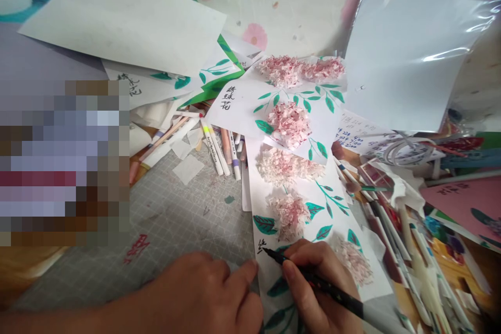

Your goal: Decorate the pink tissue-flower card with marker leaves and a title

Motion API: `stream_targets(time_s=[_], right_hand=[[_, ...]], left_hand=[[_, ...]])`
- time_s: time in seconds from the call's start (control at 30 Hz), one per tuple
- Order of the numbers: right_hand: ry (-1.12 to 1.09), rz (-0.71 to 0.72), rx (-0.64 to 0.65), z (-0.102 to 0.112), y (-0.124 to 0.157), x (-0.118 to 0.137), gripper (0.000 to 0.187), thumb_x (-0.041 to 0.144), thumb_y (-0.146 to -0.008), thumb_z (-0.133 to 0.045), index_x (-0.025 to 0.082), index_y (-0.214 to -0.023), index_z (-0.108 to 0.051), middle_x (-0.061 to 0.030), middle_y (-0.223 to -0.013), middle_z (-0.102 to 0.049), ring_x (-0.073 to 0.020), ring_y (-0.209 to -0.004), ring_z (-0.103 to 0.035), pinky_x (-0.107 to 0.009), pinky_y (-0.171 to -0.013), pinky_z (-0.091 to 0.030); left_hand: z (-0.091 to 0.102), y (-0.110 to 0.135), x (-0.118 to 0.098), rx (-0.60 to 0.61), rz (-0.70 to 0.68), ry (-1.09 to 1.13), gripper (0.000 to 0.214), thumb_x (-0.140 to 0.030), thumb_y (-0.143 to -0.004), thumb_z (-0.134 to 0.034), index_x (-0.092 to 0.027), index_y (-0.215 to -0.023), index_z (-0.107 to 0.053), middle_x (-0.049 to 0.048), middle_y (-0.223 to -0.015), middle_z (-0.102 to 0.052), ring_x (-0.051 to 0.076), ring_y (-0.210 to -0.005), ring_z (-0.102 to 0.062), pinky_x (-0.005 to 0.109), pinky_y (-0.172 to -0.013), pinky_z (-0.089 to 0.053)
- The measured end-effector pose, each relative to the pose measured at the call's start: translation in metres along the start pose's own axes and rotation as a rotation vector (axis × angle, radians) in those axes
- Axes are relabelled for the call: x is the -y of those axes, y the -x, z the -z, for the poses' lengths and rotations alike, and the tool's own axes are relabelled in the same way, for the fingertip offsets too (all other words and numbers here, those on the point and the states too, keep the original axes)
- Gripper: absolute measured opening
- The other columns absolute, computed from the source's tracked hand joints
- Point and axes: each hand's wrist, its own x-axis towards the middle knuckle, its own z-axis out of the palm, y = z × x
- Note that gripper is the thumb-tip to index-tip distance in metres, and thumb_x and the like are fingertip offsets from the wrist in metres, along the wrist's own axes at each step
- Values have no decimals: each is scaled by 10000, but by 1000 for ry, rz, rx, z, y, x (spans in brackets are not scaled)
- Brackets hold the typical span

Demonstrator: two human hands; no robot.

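Note:
My right hand (323,276) is closed around a black brush pen (329,288). The pen's tip touches the white paper (258,287) at a black handwritten character (262,246). Pinkish-white clusters of shredded bits (288,216) form flower heads on this sheet, among painted green leaves (323,233). My left hand (223,289) rests at the sheet's left edge, index finger extended and apart from the thumb, with nothing seen in it. Above lies another sheet (238,109) with similar pink flowers (289,124) and a column of black characters (227,98), overlapping the lower one.
A grey cutting mat (188,224) lies under the work, with paper scraps (188,169) on it. Markers (214,148) are bunched beyond it. More pens (395,235) clutter the right side. A blank white sheet (129,15) and a shiny clear-wrapped pack (407,47) stand at the back.

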Motion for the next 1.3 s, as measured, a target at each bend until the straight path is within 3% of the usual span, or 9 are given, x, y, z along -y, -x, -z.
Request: stream_targets(time_s=[0.23,0.47,0.63,0.77,0.93,1.03,1.2,1.3], right_hand=[[-2,13,40,3,0,0,115,152,-894,-575,242,-851,-518,34,-659,-609,-116,-534,-593,-193,-492,-485],[25,-16,-32,-1,1,1,89,164,-889,-598,232,-847,-560,21,-674,-652,-122,-539,-620,-199,-498,-493],[51,-103,-72,-3,3,1,118,238,-925,-571,225,-809,-556,0,-669,-656,-137,-554,-620,-224,-501,-480],[23,-85,-64,-4,4,3,108,227,-911,-587,228,-804,-569,6,-668,-658,-135,-552,-616,-223,-499,-465],[29,-145,-170,-8,4,6,157,265,-905,-587,226,-756,-559,10,-643,-632,-137,-549,-592,-235,-506,-444],[12,-116,-105,-8,5,5,142,237,-902,-588,227,-764,-555,16,-633,-621,-135,-544,-595,-229,-499,-445],[8,-129,-132,-6,6,4,154,250,-908,-576,228,-759,-547,20,-619,-604,-132,-523,-569,-229,-490,-453],[8,-79,-75,-2,6,4,104,199,-890,-606,233,-798,-573,18,-657,-642,-130,-544,-608,-215,-502,-487]], left_hand=[[2,2,1,-18,-25,8,202,-245,-731,-714,-229,-781,-518,21,-1066,-753,183,-470,-612,333,-393,-388],[4,2,-1,13,17,-1,144,-205,-761,-663,-224,-797,-525,26,-1097,-744,180,-521,-630,323,-440,-398],[2,3,1,32,-29,38,158,-184,-739,-672,-220,-795,-528,36,-1118,-738,173,-494,-604,319,-430,-377],[1,3,1,49,-8,43,158,-189,-760,-674,-217,-803,-525,40,-1116,-738,166,-504,-605,307,-443,-392],[5,2,-2,87,-6,35,185,-201,-749,-707,-212,-827,-539,52,-1156,-727,183,-525,-638,303,-443,-430],[6,1,-1,93,-18,26,176,-183,-738,-701,-210,-813,-544,54,-1147,-731,195,-506,-637,316,-420,-429],[4,0,1,72,-36,20,169,-200,-745,-700,-209,-814,-546,53,-1149,-732,185,-503,-633,305,-421,-414],[4,-1,1,68,-13,18,175,-184,-727,-705,-210,-805,-551,45,-1149,-732,182,-500,-627,310,-417,-397]])
